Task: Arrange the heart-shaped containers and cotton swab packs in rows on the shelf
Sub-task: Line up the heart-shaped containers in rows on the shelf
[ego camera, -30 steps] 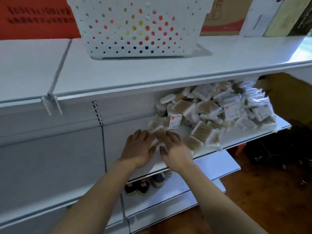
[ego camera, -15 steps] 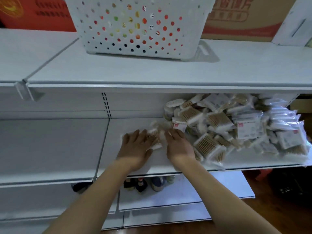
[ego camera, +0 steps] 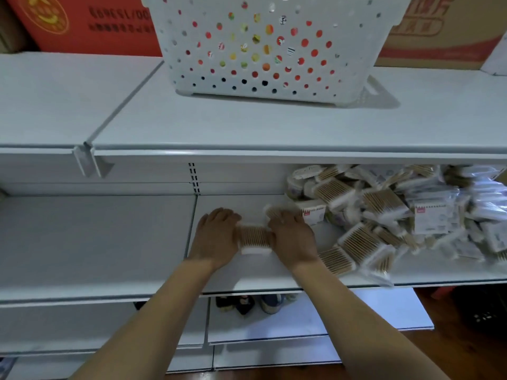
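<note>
- Head view: both hands lie palm-down on the middle shelf (ego camera: 247, 272).
- Left hand (ego camera: 216, 237) and right hand (ego camera: 292, 237) press a swab pack (ego camera: 253, 239) between them, fingers fairly straight.
- A loose pile of packs (ego camera: 384, 215) sits just right of the hands.
- A white basket (ego camera: 274, 45) stands on the shelf above.

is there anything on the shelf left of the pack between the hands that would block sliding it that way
Only the left hand itself, which touches the cotton swab pack on that side. Past it the shelf surface shows nothing visible. The loose pile lies to the right, behind the right hand.
</note>
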Tool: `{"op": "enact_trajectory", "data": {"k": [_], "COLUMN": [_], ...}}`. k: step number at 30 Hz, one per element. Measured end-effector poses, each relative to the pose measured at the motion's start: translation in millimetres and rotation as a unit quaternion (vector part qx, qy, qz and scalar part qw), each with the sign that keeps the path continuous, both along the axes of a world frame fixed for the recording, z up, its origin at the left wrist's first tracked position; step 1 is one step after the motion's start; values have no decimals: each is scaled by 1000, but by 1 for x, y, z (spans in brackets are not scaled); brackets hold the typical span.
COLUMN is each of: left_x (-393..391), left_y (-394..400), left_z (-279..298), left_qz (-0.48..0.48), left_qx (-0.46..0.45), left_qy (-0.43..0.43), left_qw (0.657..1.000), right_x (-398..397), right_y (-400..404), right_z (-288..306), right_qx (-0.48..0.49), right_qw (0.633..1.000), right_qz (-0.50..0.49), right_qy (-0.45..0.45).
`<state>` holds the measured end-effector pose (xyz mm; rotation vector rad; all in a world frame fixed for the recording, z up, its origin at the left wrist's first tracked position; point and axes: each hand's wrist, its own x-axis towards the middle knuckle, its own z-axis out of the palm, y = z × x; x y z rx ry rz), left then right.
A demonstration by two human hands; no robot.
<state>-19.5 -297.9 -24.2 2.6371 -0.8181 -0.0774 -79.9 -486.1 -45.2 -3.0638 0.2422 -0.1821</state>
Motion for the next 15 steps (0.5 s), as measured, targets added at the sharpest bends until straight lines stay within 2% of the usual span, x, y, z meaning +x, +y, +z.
{"op": "enact_trajectory", "data": {"k": [4, 6, 8, 10, 12, 13, 15], "left_x": [13, 17, 14, 10, 7, 6, 8], "left_y": [15, 13, 3, -10, -22, -26, -31], "left_z": [12, 18, 27, 34, 35, 34, 32], "left_qz": [94, 117, 106, 81, 79, 91, 117], "left_qx": [-91, -153, -220, -289, -383, -418, -447], "left_qy": [63, 80, 138, 226, 306, 325, 313], "left_qw": [989, 978, 960, 926, 868, 843, 830], "right_x": [-4, -5, -3, -2, -3, -4, -6], "right_y": [-4, -2, 6, 18, 27, 28, 22], "right_z": [0, 9, 20, 31, 40, 40, 37], "right_qx": [31, 123, 237, 331, 380, 379, 346], "right_qw": [988, 969, 943, 916, 903, 904, 915], "right_qz": [8, 18, 7, -15, -17, -3, 29], "right_qy": [-152, -213, -234, -228, -202, -197, -204]}}
